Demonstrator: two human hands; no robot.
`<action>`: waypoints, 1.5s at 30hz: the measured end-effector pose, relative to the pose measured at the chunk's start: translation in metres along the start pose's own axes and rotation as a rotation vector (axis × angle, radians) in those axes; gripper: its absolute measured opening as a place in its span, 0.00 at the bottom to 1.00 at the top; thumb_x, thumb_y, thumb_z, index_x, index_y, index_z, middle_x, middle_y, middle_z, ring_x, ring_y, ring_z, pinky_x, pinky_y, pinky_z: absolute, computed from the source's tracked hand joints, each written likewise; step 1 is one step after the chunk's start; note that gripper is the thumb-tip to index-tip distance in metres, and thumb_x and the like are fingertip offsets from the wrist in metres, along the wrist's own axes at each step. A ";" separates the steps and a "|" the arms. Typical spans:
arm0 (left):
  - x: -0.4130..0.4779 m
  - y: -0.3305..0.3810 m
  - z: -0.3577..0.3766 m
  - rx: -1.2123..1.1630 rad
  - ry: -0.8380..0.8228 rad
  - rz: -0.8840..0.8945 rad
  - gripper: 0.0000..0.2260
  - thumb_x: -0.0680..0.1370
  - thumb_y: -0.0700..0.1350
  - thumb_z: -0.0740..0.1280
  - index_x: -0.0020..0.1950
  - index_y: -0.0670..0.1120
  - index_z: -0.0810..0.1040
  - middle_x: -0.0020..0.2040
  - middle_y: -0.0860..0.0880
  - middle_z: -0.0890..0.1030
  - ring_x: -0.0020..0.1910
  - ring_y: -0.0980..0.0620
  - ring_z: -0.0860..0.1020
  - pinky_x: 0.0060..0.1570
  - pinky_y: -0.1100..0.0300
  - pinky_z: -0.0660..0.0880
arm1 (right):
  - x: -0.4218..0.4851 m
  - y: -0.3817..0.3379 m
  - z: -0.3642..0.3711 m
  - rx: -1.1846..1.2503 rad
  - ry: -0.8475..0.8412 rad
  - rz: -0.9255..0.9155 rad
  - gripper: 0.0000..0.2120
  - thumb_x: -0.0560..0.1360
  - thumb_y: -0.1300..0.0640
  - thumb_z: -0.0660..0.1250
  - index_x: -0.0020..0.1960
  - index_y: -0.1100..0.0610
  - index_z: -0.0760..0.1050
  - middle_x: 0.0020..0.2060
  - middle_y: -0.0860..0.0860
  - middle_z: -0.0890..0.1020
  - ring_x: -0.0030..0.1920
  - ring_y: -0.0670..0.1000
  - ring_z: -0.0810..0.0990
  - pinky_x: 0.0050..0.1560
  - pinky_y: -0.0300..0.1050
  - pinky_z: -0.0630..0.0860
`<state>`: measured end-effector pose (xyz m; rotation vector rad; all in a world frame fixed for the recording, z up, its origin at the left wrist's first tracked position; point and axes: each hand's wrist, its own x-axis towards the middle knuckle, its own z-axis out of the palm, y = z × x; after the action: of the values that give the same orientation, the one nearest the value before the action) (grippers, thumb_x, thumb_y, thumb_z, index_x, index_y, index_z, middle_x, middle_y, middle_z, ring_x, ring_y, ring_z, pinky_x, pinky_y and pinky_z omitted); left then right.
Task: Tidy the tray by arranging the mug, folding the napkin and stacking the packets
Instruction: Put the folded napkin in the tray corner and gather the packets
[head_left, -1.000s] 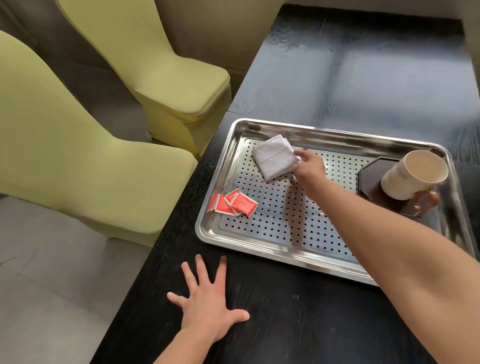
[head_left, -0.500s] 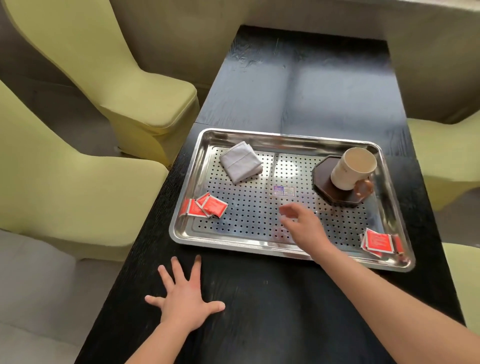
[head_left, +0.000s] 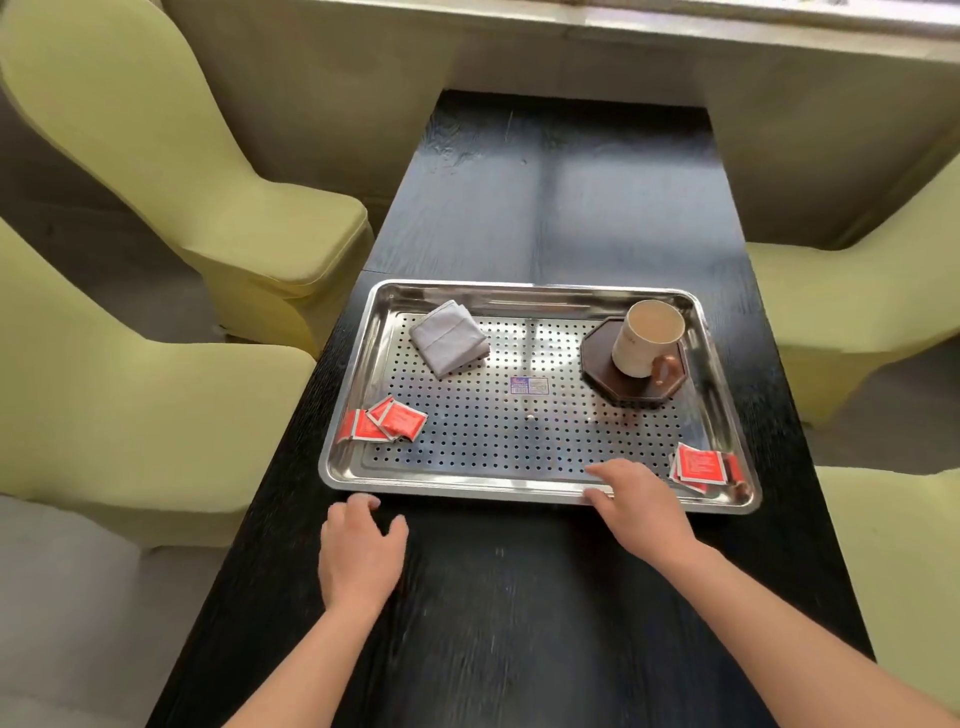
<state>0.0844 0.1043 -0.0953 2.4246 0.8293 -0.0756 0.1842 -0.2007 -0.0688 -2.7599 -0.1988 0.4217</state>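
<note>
A perforated steel tray (head_left: 467, 486) lies on the black table. A folded grey napkin (head_left: 450, 336) sits at its far left. A cream mug (head_left: 646, 338) with a brown handle stands on a dark octagonal coaster (head_left: 597, 364) at the far right. Red packets (head_left: 389, 420) lie overlapping at the near left corner, and more red packets (head_left: 700, 465) at the near right corner. My right hand (head_left: 639, 506) rests on the tray's near rim, fingers relaxed, holding nothing. My left hand (head_left: 361, 551) lies on the table just in front of the tray's near left corner, fingers loosely bent.
Yellow-green covered chairs (head_left: 218, 208) stand along both sides of the table, another chair (head_left: 852, 312) on the right. The black table (head_left: 545, 208) stretches away beyond the tray toward a wall.
My right hand has drawn back from the tray's middle to its near rim. My left hand has moved forward toward the tray and its spread fingers have curled in.
</note>
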 end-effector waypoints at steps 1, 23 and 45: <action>0.000 0.008 0.000 0.035 0.077 0.109 0.15 0.75 0.50 0.72 0.58 0.47 0.75 0.55 0.46 0.76 0.50 0.51 0.72 0.47 0.51 0.77 | -0.001 0.003 0.002 -0.015 -0.008 0.007 0.18 0.80 0.47 0.65 0.69 0.49 0.76 0.63 0.47 0.80 0.65 0.51 0.76 0.62 0.50 0.75; 0.031 0.049 0.026 0.514 -0.252 0.463 0.08 0.83 0.52 0.60 0.53 0.55 0.78 0.50 0.53 0.83 0.53 0.49 0.79 0.69 0.48 0.67 | -0.015 0.022 0.019 -0.175 0.030 -0.030 0.08 0.79 0.60 0.62 0.49 0.50 0.78 0.43 0.45 0.83 0.48 0.51 0.80 0.42 0.49 0.79; -0.035 0.004 0.021 0.504 -0.261 0.454 0.07 0.83 0.51 0.59 0.55 0.57 0.77 0.48 0.55 0.80 0.52 0.52 0.77 0.71 0.48 0.65 | -0.091 0.026 0.046 -0.106 0.076 -0.030 0.09 0.77 0.59 0.68 0.52 0.48 0.82 0.49 0.41 0.85 0.52 0.49 0.81 0.49 0.46 0.79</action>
<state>0.0610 0.0711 -0.1023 2.9244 0.1352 -0.4616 0.0860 -0.2275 -0.0953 -2.8666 -0.2499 0.3060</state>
